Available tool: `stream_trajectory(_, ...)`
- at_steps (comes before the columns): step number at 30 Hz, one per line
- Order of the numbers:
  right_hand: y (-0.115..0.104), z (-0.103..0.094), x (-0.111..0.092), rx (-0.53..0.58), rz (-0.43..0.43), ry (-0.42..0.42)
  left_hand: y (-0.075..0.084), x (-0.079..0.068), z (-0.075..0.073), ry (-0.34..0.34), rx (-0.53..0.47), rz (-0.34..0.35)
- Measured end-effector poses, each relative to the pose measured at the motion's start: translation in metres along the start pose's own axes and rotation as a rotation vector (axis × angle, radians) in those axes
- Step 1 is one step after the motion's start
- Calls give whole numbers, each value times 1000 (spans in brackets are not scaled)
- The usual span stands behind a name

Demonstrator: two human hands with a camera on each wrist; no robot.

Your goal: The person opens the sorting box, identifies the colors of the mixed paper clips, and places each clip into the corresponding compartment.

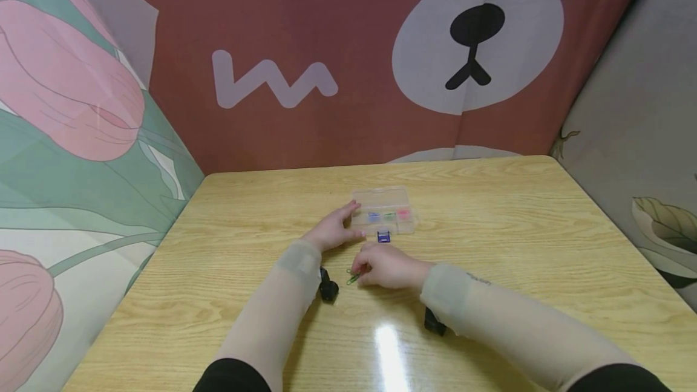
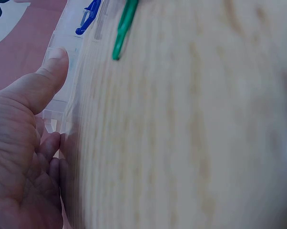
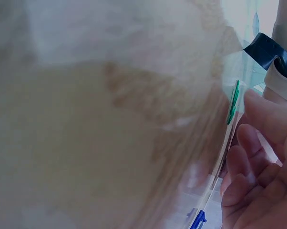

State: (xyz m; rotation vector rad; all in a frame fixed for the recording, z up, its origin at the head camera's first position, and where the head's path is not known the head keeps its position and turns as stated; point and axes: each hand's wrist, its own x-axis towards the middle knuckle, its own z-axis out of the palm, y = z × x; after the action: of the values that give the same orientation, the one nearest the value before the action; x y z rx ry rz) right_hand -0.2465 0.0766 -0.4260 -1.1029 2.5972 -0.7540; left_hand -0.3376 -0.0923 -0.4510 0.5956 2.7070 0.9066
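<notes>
A clear plastic box (image 1: pixel 381 198) with its lid raised lies on the table, blue, green and pink small pieces in its compartments and a blue latch (image 1: pixel 383 237) at its front. My left hand (image 1: pixel 333 230) rests against the box's left side, thumb (image 2: pixel 55 71) stretched out near the front corner. In front of the box, my right hand (image 1: pixel 389 267) is low over the table with loosely bent fingers. Right by its fingertips are green paper clips (image 1: pixel 353 278). A green clip (image 3: pixel 233 102) shows beside the thumb tip in the right wrist view, with a gap between thumb and forefinger.
The wooden table (image 1: pixel 506 216) ends at a printed cloth (image 1: pixel 305 132) behind it. Black wrist-camera pieces (image 1: pixel 328 288) hang under both forearms. A bright light reflection (image 1: pixel 389 356) lies on the tabletop between the arms.
</notes>
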Motion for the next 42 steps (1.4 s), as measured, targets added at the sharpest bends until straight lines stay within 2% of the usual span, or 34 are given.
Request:
stream_trajectory(6,-1,1,-1,-57,-22,-30,0,0,0,-1,-4,-2)
stream_trajectory(18,-5,-1,-2,-79,-1,-69,-1,1,1,10,-21,1)
stream_trajectory(27,-6,-1,-2,-150,22,-100,1,1,2,2,-12,-23)
stream_trajectory(36,-3,-2,-2,-105,8,-91,1,0,1,1,-38,-15)
stream_trajectory(42,-4,-5,-2,-79,17,-87,2,-1,0,-5,-40,-35)
